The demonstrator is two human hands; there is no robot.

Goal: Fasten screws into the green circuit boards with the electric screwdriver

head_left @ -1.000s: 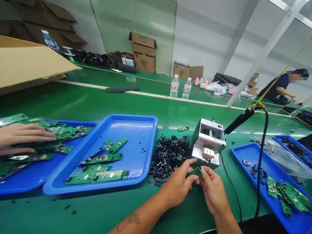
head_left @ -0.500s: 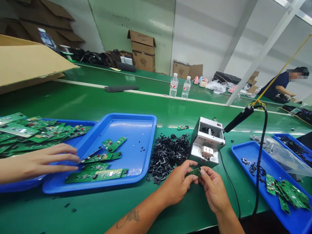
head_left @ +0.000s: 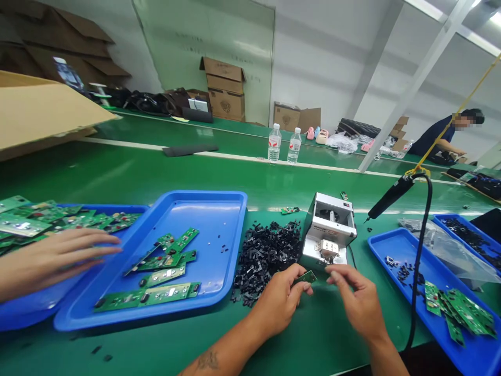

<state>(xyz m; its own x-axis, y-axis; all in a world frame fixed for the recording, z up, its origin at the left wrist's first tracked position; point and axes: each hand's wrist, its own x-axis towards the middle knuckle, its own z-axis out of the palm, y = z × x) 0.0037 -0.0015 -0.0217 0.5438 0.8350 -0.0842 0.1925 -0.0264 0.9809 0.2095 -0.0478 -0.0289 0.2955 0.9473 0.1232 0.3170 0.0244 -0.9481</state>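
Observation:
My left hand [head_left: 282, 295] pinches a small green circuit board [head_left: 306, 278] between thumb and fingers, beside the pile of small black plastic parts [head_left: 270, 256]. Just in front of a small silver-and-black screw feeder [head_left: 330, 224], my right hand [head_left: 358, 300] holds its thumb and index fingertips together. Whatever may be between those fingertips is too small to make out. Over the blue tray [head_left: 230, 209] with several green boards [head_left: 164, 295] reaches another person's hand [head_left: 74, 253], fingers stretched out. An electric screwdriver [head_left: 389, 198] hangs tip down to the right of the feeder.
At the right, another blue tray [head_left: 378, 241] holds boards and small parts. The screwdriver's black cable [head_left: 420, 261] loops down beside it. Two water bottles [head_left: 274, 143] stand farther back. A large carton [head_left: 50, 112] juts in at left, and a person [head_left: 442, 138] bends over at the far right.
My right hand has let go of the board and moved to the feeder's front; my left hand keeps the board. The other person's hand has drawn back left from the boards. The screwdriver has swung slightly right.

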